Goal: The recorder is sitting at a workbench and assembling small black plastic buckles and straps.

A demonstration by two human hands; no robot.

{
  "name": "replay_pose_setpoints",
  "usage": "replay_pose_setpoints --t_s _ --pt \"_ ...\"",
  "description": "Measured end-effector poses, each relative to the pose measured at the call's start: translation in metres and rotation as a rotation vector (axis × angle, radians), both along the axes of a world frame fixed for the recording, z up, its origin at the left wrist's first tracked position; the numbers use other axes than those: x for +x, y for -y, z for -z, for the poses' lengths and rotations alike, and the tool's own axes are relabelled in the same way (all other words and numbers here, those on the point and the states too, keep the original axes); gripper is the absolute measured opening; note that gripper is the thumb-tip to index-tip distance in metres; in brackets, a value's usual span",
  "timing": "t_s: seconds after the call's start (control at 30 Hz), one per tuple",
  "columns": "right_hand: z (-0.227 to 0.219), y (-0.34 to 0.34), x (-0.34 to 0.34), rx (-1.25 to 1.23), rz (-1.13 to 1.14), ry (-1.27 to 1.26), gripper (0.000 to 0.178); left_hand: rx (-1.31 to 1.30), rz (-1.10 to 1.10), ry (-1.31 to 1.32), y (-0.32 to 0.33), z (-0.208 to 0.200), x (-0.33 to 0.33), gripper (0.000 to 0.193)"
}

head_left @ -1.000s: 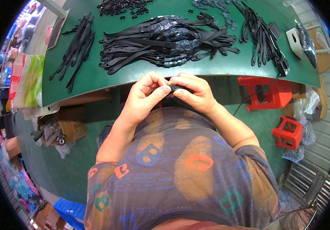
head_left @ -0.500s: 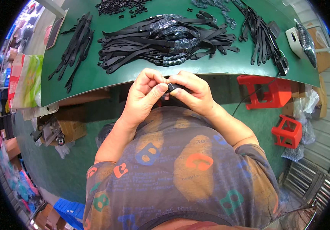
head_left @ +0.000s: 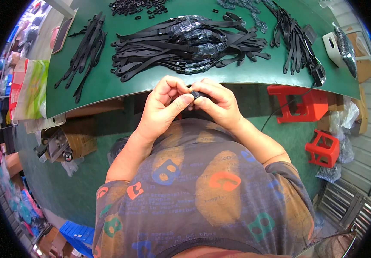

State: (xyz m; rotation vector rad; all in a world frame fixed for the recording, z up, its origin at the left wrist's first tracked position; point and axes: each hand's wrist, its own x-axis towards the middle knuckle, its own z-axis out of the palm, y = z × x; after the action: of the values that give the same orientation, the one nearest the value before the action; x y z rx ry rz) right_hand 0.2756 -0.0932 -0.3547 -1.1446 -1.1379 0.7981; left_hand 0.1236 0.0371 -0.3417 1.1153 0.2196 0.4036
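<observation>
A small black piece (head_left: 196,94), partly covered by fingertips, is pinched between my two hands just off the table's near edge. My left hand (head_left: 167,99) is closed, its thumb and index finger pressing one side. From the other side my right hand (head_left: 216,102) grips it the same way; whether a strap runs on from it is hidden by the fingers. Beyond the hands lies a pile of black straps with clear buckles (head_left: 194,45). More black straps lie in a bunch on the left (head_left: 86,53) and another bunch on the right (head_left: 292,41).
The green table (head_left: 151,86) curves across in front of me. Small black clips (head_left: 138,6) and clear buckles (head_left: 254,15) lie at its far side. A phone (head_left: 61,35) is at the left edge, a white box (head_left: 332,48) at the right. Red stools (head_left: 323,148) stand on the floor.
The small black piece has turned and shifted slightly between my fingertips, and less of it shows now. Both hands stay in nearly the same place.
</observation>
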Motion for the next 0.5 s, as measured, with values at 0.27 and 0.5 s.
replay_pose_setpoints --t_s 0.27,0.5 --pt "-0.032 0.010 0.015 0.004 0.251 0.703 0.026 0.123 -0.101 0.048 0.002 0.004 0.001 0.015" --pt "-0.040 0.008 0.013 -0.234 0.044 0.481 0.019 0.418 -0.150 0.044 0.007 0.012 0.003 0.014"
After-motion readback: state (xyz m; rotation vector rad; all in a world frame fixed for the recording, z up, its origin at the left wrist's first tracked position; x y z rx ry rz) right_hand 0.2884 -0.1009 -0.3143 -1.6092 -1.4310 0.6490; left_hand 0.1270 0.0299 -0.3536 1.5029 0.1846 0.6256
